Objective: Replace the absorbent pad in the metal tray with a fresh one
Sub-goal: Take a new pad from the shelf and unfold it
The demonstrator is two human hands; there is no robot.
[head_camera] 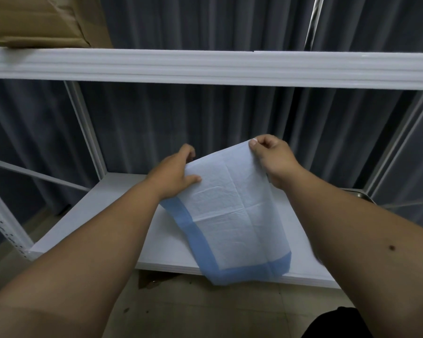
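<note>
A: What's the setting?

B: A white metal rack (83, 132) stands in front of grey curtains (205, 118). Its lower shelf (103, 215) is a white board; the upper shelf (205, 67) carries a cardboard box (34, 18) at the left. Below is a pale tiled floor (181, 313). A corner of a metal tray (363, 195) peeks out at the right, behind the right forearm.

A: And the pad?

B: The absorbent pad (232, 215), white with a blue border, hangs above the lower shelf, creased from folding, its bottom edge drooping past the shelf's front.

A: The hands?

B: Both arms reach forward. The left hand (174, 172) holds the pad's upper left edge, thumb lying on top. The right hand (271, 157) pinches the upper right corner between thumb and curled fingers.
</note>
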